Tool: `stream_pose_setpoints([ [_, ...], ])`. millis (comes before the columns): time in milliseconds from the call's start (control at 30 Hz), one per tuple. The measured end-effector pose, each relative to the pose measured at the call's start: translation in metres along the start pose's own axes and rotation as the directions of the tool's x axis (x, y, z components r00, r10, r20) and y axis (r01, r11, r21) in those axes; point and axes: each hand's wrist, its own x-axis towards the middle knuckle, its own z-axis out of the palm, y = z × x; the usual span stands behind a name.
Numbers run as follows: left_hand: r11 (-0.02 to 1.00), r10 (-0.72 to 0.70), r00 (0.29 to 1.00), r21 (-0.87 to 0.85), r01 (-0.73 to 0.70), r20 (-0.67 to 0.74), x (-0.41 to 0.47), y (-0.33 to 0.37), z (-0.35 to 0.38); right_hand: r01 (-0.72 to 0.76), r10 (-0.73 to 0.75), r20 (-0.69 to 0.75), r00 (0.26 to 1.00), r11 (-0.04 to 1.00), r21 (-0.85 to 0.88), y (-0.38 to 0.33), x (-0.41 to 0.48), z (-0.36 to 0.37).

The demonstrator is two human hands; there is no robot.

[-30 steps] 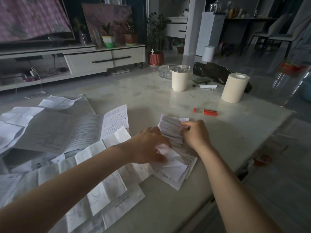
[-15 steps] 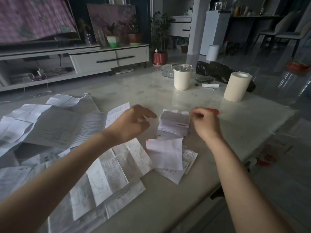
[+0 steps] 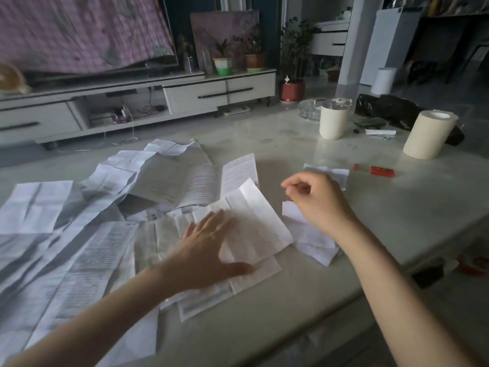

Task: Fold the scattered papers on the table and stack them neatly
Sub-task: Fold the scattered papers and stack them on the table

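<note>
Coming down from its raised spot of 0.5 s ago, the left hand point(image 3: 209, 252) is now lying flat on an unfolded sheet point(image 3: 260, 221) at the lower centre of the frame. Its fingers point(image 3: 211, 229) are straight and spread, the thumb stretched out to the right, and motion blur is smearing the fingertips. The right hand point(image 3: 320, 205) is drawing back from the far edge of the folded papers point(image 3: 311, 238) and is hovering over them just right of centre. Its fingers are loosely curled, with thumb and forefinger close together. No paper is showing between them, and I cannot tell whether they are touching the pile.

The folded papers are sitting as a small uneven pile on the pale surface point(image 3: 410, 207), partly hidden under the right hand and wrist. 1 printed edge is peeking out above the knuckles and white corners are sticking out below the wrist. The pile is lying just beside the right edge of the unfolded sheet. The scattered papers point(image 3: 100, 234), creased and overlapping, are covering the left half of the surface, from centre left down to the lower left corner.

A red lighter point(image 3: 375, 170) is lying beyond the pile, toward the right. Farther back, at the upper right, a cream cup point(image 3: 332, 124) and a tissue roll point(image 3: 428, 136) are standing well apart from the papers, with a glass ashtray point(image 3: 308, 112) behind the cup.
</note>
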Motion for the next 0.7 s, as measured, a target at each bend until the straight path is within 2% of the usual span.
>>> stream_pose_setpoints([
  [167,0.999,0.051,0.996,-0.011,-0.050,0.071,0.000,-0.003,0.003,-0.009,0.012,-0.037,0.999,0.996,0.085,-0.014,-0.004,-0.004],
  [233,0.977,0.092,0.995,-0.190,-0.099,-0.045,-0.003,-0.010,0.001,0.011,-0.005,-0.046,0.999,0.992,0.127,-0.023,-0.010,-0.002],
  [300,0.905,0.086,0.983,-0.400,-0.145,-0.162,-0.006,-0.015,-0.010,0.025,-0.011,-0.076,0.997,0.982,0.185,-0.030,-0.012,0.002],
  [367,0.783,-0.036,0.977,-0.614,-0.104,-0.211,-0.012,-0.015,-0.029,0.044,-0.011,-0.127,0.992,0.964,0.261,-0.039,-0.015,0.005],
  [433,0.563,-0.245,0.949,-0.826,-0.026,-0.197,-0.021,-0.017,-0.053,0.068,-0.009,-0.165,0.986,0.932,0.356,-0.048,-0.017,0.007],
  [467,0.435,-0.304,0.939,-0.900,-0.015,-0.162,-0.026,-0.019,-0.067,0.055,0.008,-0.150,0.989,0.910,0.411,-0.053,-0.017,0.008],
  [533,0.265,-0.331,0.934,-0.963,-0.042,-0.132,-0.036,-0.023,-0.093,-0.033,0.049,-0.016,0.999,0.841,0.541,-0.064,-0.018,0.015],
  [633,0.136,-0.382,0.910,-0.984,-0.118,-0.162,-0.057,-0.027,-0.133,-0.173,0.036,0.216,0.976,0.733,0.657,-0.087,-0.023,0.040],
  [700,0.047,-0.364,0.915,-0.984,-0.170,-0.175,-0.072,-0.032,-0.154,-0.214,-0.016,0.324,0.946,0.720,0.661,-0.104,-0.027,0.062],
])
